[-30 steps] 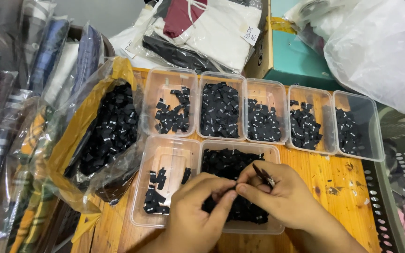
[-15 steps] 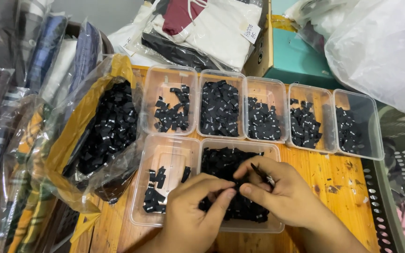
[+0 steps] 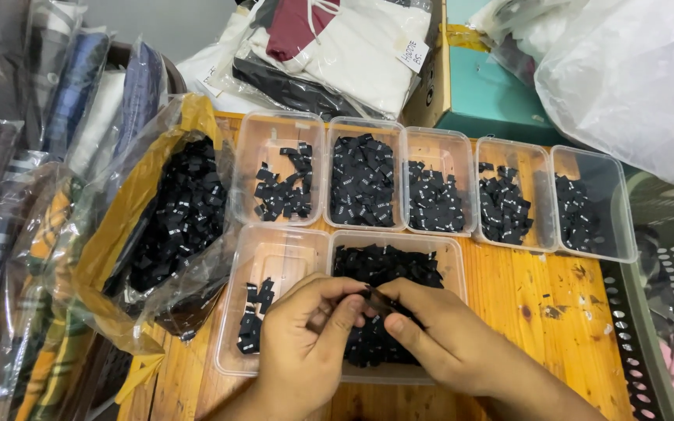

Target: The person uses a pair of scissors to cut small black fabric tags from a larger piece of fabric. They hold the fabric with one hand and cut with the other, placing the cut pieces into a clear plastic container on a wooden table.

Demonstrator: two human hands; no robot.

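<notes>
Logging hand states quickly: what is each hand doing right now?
Left hand: fingers pinched on a small black label.
Right hand: pinched on the same label.

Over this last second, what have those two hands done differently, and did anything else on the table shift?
The left hand and right hand have drawn closer, fingertips now meeting over the front tray of small black tags, pinching one tag between them; earlier the right fingers were raised slightly higher. The back row of trays, the plastic bag of tags and the wooden table stayed put.
</notes>
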